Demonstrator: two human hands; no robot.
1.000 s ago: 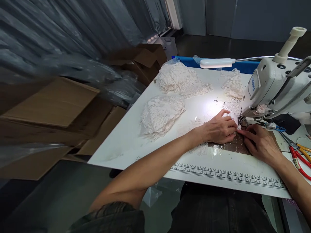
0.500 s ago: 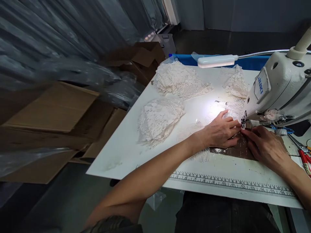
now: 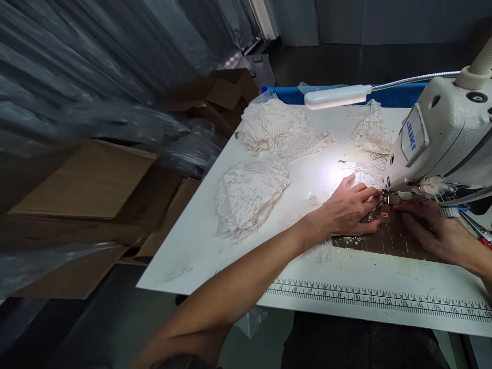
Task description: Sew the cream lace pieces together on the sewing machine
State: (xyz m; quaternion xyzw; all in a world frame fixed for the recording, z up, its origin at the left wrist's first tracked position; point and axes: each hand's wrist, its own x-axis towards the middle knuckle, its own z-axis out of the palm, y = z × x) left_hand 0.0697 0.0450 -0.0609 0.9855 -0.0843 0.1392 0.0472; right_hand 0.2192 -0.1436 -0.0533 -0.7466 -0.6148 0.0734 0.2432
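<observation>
My left hand [image 3: 351, 207] lies on white lace [image 3: 365, 179] at the left of the needle area, fingers spread and pressing down, fingertips close to the presser foot [image 3: 385, 197]. On the other side of the foot, my right hand [image 3: 438, 225] reaches in low beside the sewing machine [image 3: 434, 138]. Its thumb and forefinger are stretched out and apart, and nothing shows between them; the other fingers are partly hidden. A small white tag with a red mark [image 3: 385, 215] shows just in front of the foot. More lace [image 3: 319, 251] hangs out under my left forearm.
Two lace piles [image 3: 282, 125] [image 3: 249, 197] lie on the white table [image 3: 180, 256], with another lace bunch [image 3: 371, 128] behind. A lamp [image 3: 338, 96] shines from above. Scissors [image 3: 474, 225] lie at the right. A ruler strip [image 3: 361, 297] runs along the front edge. Cardboard boxes [image 3: 84, 179] stand left.
My right hand has drawn back to the right from the presser foot, uncovering the red-marked tag and more of the brown plate. My left hand stays nearly in place on the lace.
</observation>
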